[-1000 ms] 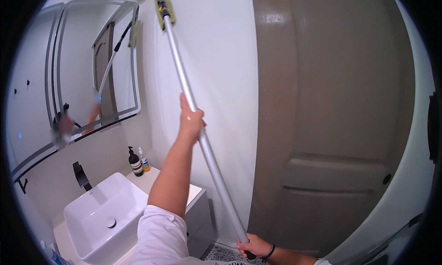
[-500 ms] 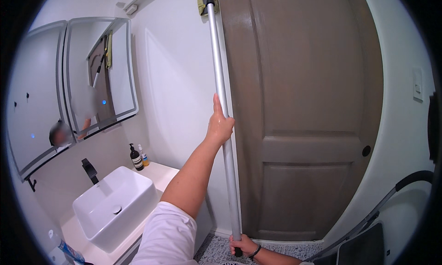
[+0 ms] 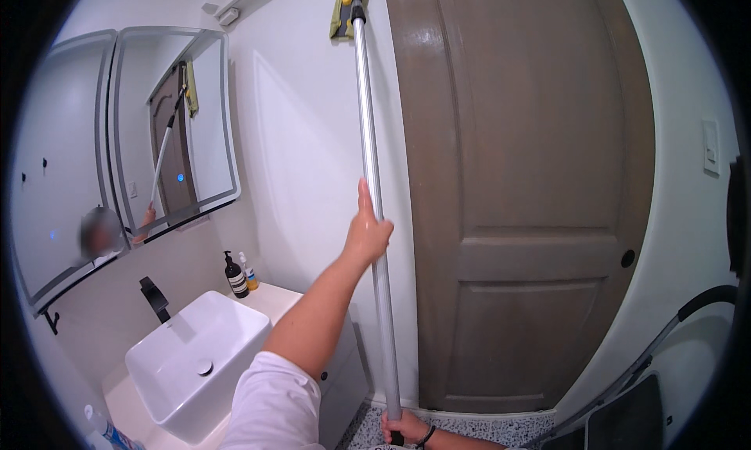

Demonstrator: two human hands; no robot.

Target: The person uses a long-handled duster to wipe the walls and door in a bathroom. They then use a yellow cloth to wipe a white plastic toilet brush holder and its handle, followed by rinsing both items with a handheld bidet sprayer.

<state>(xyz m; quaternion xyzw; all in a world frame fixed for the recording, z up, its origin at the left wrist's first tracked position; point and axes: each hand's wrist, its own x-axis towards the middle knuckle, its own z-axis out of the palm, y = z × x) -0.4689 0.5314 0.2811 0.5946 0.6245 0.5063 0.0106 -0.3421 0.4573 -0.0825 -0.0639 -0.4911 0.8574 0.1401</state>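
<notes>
A flat mop [image 3: 365, 114] with a long silver pole stands nearly upright in front of me. Its yellow-green pad [image 3: 339, 20] lies against the white wall, left of the brown door, and its top runs out of view. Halfway up the pole, my left hand [image 3: 368, 235] is wrapped round it, the index finger stretched up along the metal. My right hand [image 3: 401, 428], with a dark bracelet at the wrist, grips the black lower end of the pole near the floor. The mirror also reflects the mop and an arm.
At left, a white basin [image 3: 195, 364] with a black faucet [image 3: 154, 299] sits on a counter beside a dark pump bottle [image 3: 235, 276]. Mirror cabinets [image 3: 168, 129] hang above. The brown door [image 3: 532, 176] fills the middle right. A folded step ladder [image 3: 626, 403] leans at lower right.
The mop pad has come slightly down and left, away from the door frame. My left hand is lower with the pole, and my right hand has shifted a little left and down.
</notes>
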